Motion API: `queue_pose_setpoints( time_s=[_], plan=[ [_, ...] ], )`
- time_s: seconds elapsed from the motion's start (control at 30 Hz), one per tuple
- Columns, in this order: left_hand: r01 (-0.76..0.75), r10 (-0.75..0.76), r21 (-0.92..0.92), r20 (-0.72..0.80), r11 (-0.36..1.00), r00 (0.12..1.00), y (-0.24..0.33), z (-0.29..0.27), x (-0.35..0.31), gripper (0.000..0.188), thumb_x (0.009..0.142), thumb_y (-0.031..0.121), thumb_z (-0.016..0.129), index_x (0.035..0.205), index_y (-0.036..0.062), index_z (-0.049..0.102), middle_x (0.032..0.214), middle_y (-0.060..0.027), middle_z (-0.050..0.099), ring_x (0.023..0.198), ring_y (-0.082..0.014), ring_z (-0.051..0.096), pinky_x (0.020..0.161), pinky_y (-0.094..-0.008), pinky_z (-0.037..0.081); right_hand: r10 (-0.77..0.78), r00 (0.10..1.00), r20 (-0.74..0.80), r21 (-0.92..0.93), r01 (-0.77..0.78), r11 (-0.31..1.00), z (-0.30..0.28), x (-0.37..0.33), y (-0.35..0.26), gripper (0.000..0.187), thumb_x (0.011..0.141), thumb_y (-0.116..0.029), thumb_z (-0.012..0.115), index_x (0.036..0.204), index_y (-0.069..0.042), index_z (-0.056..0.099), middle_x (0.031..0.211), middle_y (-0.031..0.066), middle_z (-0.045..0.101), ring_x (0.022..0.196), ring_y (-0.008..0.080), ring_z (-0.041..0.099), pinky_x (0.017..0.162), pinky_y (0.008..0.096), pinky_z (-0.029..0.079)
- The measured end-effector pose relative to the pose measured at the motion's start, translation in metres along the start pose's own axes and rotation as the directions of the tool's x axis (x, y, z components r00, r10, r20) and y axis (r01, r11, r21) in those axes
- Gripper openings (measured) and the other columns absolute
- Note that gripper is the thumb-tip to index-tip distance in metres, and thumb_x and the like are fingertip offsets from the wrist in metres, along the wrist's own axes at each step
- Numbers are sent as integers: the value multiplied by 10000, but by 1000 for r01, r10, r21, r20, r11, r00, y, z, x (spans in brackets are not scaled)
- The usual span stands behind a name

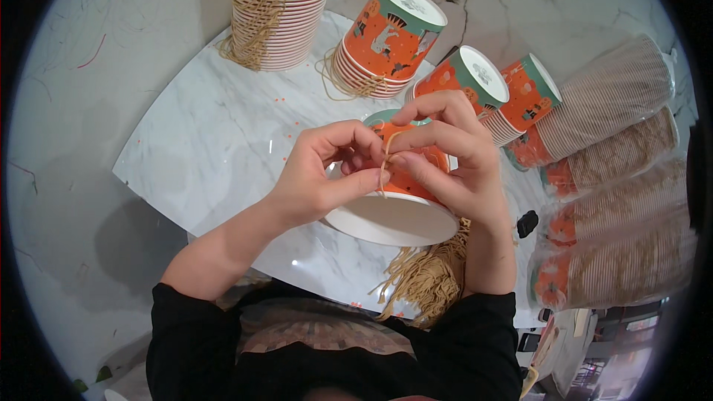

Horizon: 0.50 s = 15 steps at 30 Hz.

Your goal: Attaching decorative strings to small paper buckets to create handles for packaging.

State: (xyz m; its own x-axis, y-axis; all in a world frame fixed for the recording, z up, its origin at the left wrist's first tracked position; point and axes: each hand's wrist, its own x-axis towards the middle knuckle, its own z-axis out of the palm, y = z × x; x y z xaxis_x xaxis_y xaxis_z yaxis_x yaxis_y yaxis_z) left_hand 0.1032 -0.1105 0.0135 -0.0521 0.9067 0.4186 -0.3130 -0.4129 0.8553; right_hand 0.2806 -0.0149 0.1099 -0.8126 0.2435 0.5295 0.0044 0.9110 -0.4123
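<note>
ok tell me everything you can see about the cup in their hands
The paper cup is orange with a printed pattern and a plain white inside, lying tilted on its side with its open mouth toward the person. Both hands hold it above the marble table: the left hand and right hand pinch a tan string at its wall. A bundle of the same strings lies just below it.

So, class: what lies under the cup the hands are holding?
Under the cup a bundle of tan cords fans out on the marble table. The cup and right hand cover the bundle's upper end. The left hand pinches one cord.
</note>
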Motion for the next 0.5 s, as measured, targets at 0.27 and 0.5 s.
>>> queue_pose_setpoints(
  time_s=[0.27,0.5],
  plan=[
    [-254,294,161,-327,954,898,3,20,6,378,818,38,795,1150,49,615,931,29,664,744,-60,564,678,-210,461,21,999,24,-98,-18,995,2,0,-7,139,797,-86,769,926,-111,724,1018,42,594,1013,247,556,907,378,432],
    [-96,99,142,-14,985,995,3,7,1,536,853,-7,758,1344,-2,543,1372,-149,601,975,-130,663,860,-265,540,144,979,142,62,-154,986,1,-4,-10,141,822,-11,732,950,-65,703,934,65,591,880,254,597,766,342,493]
  ],
)
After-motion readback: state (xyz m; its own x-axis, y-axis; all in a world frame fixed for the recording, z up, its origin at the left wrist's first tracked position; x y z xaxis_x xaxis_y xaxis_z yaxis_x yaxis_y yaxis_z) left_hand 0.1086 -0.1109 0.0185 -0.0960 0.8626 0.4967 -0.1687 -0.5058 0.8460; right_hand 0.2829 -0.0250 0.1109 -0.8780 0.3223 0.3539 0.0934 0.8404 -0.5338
